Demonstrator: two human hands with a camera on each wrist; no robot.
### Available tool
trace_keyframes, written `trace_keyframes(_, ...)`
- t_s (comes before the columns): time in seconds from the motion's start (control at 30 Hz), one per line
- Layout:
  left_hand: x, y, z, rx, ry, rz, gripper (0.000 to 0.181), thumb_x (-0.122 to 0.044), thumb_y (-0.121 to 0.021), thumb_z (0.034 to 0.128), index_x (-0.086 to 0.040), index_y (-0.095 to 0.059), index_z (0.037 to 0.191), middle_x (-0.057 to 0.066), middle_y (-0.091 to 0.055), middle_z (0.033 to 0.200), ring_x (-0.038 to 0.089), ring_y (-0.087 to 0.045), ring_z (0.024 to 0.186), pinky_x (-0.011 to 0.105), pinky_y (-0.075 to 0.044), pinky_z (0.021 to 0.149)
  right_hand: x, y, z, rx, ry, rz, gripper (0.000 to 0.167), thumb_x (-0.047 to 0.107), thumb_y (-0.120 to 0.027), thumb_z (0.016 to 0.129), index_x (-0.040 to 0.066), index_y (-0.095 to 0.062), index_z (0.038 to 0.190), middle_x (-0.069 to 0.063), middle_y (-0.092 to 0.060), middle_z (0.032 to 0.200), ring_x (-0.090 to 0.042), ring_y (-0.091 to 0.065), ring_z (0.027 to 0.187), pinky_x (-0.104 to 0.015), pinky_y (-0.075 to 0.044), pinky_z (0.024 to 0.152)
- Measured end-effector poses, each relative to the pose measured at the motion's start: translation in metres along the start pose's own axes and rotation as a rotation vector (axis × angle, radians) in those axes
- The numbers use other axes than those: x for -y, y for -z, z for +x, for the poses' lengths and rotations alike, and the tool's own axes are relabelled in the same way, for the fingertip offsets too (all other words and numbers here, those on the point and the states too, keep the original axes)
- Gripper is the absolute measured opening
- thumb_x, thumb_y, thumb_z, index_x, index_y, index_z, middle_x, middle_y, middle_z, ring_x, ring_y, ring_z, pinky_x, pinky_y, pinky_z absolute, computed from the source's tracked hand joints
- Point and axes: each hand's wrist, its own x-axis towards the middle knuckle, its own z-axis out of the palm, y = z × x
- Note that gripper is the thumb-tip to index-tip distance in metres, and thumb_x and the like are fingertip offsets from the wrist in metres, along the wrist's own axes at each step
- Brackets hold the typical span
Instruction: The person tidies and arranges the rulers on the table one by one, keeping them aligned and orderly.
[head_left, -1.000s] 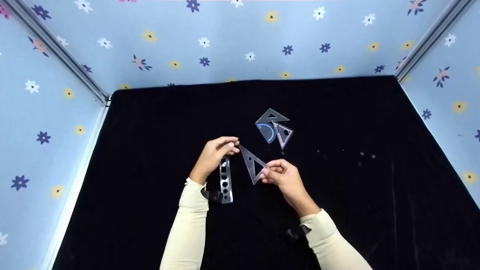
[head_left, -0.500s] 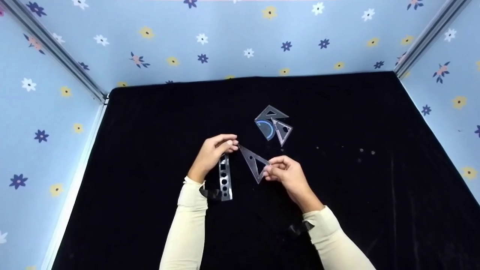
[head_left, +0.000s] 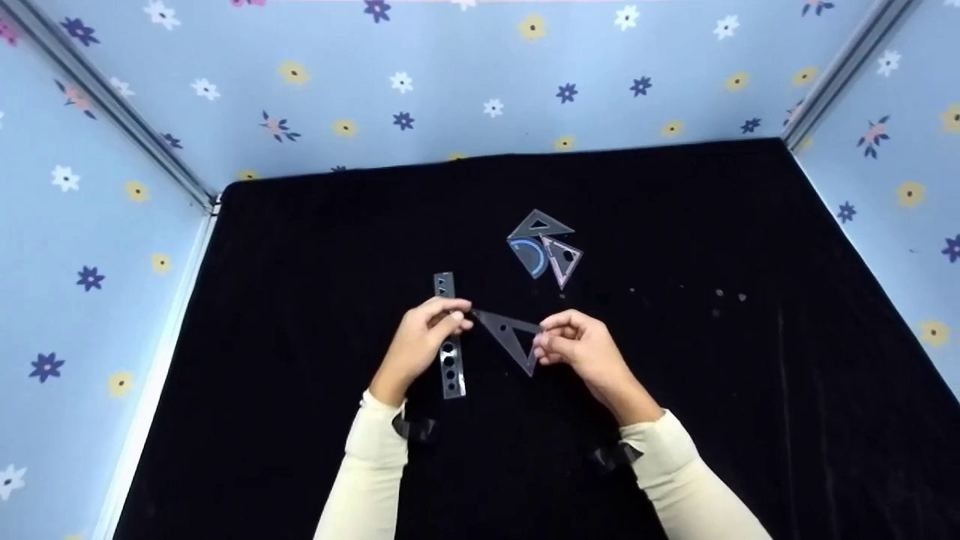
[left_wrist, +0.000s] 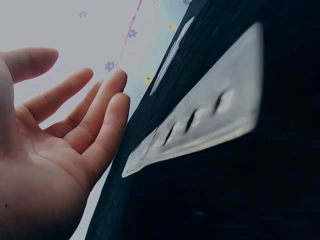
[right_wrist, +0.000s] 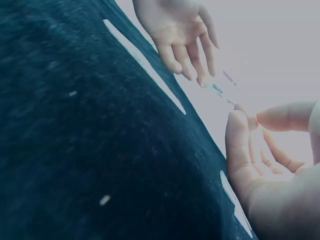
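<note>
A clear triangular set square point(head_left: 507, 334) is held above the black cloth, its right corner pinched between the thumb and fingers of my right hand point(head_left: 589, 352). Its left tip comes close to the fingertips of my left hand point(head_left: 424, 337); touching or apart, I cannot tell. In the left wrist view the fingers of the left hand point(left_wrist: 75, 130) are loosely spread, thumb apart. Beneath that hand lies a clear ruler point(head_left: 451, 375) with cut-out shapes, its middle hidden in the head view. The right wrist view has the pinching right hand point(right_wrist: 270, 165), with the set square faint against the glare.
Beyond the hands, a clear set square point(head_left: 555, 227), a protractor with a blue arc point(head_left: 528, 257) and a pink-edged set square point(head_left: 558, 264) lie close together. Small specks dot the black cloth point(head_left: 720, 225) to the right. Flowered walls point(head_left: 450, 67) enclose the back and sides.
My left hand has come down slightly toward me, uncovering the ruler's upper end. The set square in my right hand has tilted, its left tip lower and its right corner shifted a little right.
</note>
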Motion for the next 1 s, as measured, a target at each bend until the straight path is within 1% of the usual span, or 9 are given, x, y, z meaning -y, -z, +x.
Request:
trace_keyframes(0.1, -0.001, -0.004, -0.009, -0.033, -0.003, -0.030, 0.019, 0.000, -0.061, 0.0968, 0.009, -0.069, 0.111, 0.022, -0.068, 0.102, 0.036, -0.070, 0.088, 0.040, -0.057, 0.080, -0.001, 0.004, -0.003, 0.021, -0.007, -0.030, 0.024, -0.013, -0.061, 0.086, -0.013, -0.056, 0.110, -0.018, -0.069, 0.085, -0.024, -0.071, 0.073, -0.036, -0.060, 0.068)
trace_keyframes(0.17, -0.001, -0.007, -0.012, -0.033, -0.006, -0.055, 0.019, -0.001, -0.061, 0.0972, 0.009, -0.069, 0.111, 0.023, -0.068, 0.105, 0.038, -0.069, 0.090, 0.042, -0.057, 0.081, -0.003, 0.008, -0.005, 0.012, -0.008, -0.037, 0.024, -0.012, -0.062, 0.087, -0.013, -0.057, 0.110, -0.018, -0.069, 0.085, -0.024, -0.071, 0.073, -0.035, -0.060, 0.068)
trace_keyframes(0.27, -0.002, -0.010, -0.017, -0.029, 0.008, -0.072, 0.019, -0.001, -0.061, 0.0974, 0.009, -0.069, 0.112, 0.023, -0.068, 0.107, 0.037, -0.069, 0.091, 0.040, -0.057, 0.082, -0.005, 0.011, -0.007, -0.008, -0.016, -0.040, 0.024, -0.013, -0.062, 0.086, -0.013, -0.057, 0.110, -0.018, -0.069, 0.084, -0.023, -0.070, 0.072, -0.033, -0.060, 0.066)
trace_keyframes(0.4, -0.001, -0.011, -0.021, -0.026, 0.045, -0.066, 0.019, 0.000, -0.060, 0.0974, 0.008, -0.070, 0.111, 0.021, -0.069, 0.108, 0.034, -0.070, 0.092, 0.036, -0.057, 0.083, -0.009, 0.014, -0.008, -0.021, -0.029, -0.048, 0.024, -0.014, -0.060, 0.085, -0.014, -0.057, 0.109, -0.017, -0.069, 0.083, -0.022, -0.069, 0.071, -0.031, -0.059, 0.065)
trace_keyframes(0.57, 0.002, -0.010, -0.022, -0.025, 0.081, -0.042, 0.019, -0.001, -0.061, 0.0970, 0.008, -0.069, 0.112, 0.023, -0.069, 0.108, 0.036, -0.070, 0.094, 0.037, -0.057, 0.084, -0.015, 0.010, -0.010, -0.033, -0.026, -0.070, 0.024, -0.015, -0.058, 0.084, -0.014, -0.059, 0.108, -0.017, -0.068, 0.082, -0.022, -0.068, 0.069, -0.030, -0.058, 0.062)
trace_keyframes(0.67, -0.011, -0.009, -0.026, -0.017, 0.093, -0.032, 0.020, 0.003, -0.061, 0.0953, 0.013, -0.067, 0.112, 0.028, -0.068, 0.108, 0.040, -0.069, 0.095, 0.031, -0.056, 0.084, -0.017, 0.009, -0.009, -0.039, -0.029, -0.088, 0.024, -0.014, -0.058, 0.084, -0.014, -0.059, 0.108, -0.017, -0.068, 0.082, -0.021, -0.068, 0.068, -0.029, -0.057, 0.060)
trace_keyframes(0.8, -0.030, -0.011, -0.028, -0.005, 0.065, 0.001, 0.021, 0.010, -0.062, 0.0912, 0.018, -0.064, 0.110, 0.031, -0.067, 0.105, 0.041, -0.069, 0.094, 0.026, -0.056, 0.083, -0.016, 0.011, -0.005, -0.058, -0.030, -0.101, 0.024, -0.014, -0.058, 0.085, -0.014, -0.060, 0.109, -0.016, -0.068, 0.082, -0.020, -0.067, 0.066, -0.027, -0.056, 0.057)
trace_keyframes(0.9, -0.031, -0.014, -0.027, -0.008, 0.050, 0.043, 0.021, 0.011, -0.065, 0.0879, 0.016, -0.066, 0.108, 0.028, -0.068, 0.103, 0.039, -0.069, 0.092, 0.029, -0.056, 0.081, -0.015, 0.013, -0.004, -0.079, -0.032, -0.100, 0.026, -0.015, -0.059, 0.085, -0.015, -0.061, 0.110, -0.015, -0.068, 0.082, -0.019, -0.065, 0.065, -0.027, -0.055, 0.056)
trace_keyframes(1.0, -0.029, -0.016, -0.028, -0.012, 0.064, 0.089, 0.021, 0.011, -0.068, 0.0857, 0.015, -0.068, 0.106, 0.026, -0.068, 0.101, 0.035, -0.067, 0.089, 0.029, -0.056, 0.078, -0.015, 0.013, -0.004, -0.091, -0.036, -0.102, 0.028, -0.015, -0.057, 0.084, -0.015, -0.061, 0.112, -0.015, -0.068, 0.084, -0.018, -0.064, 0.066, -0.027, -0.055, 0.056)
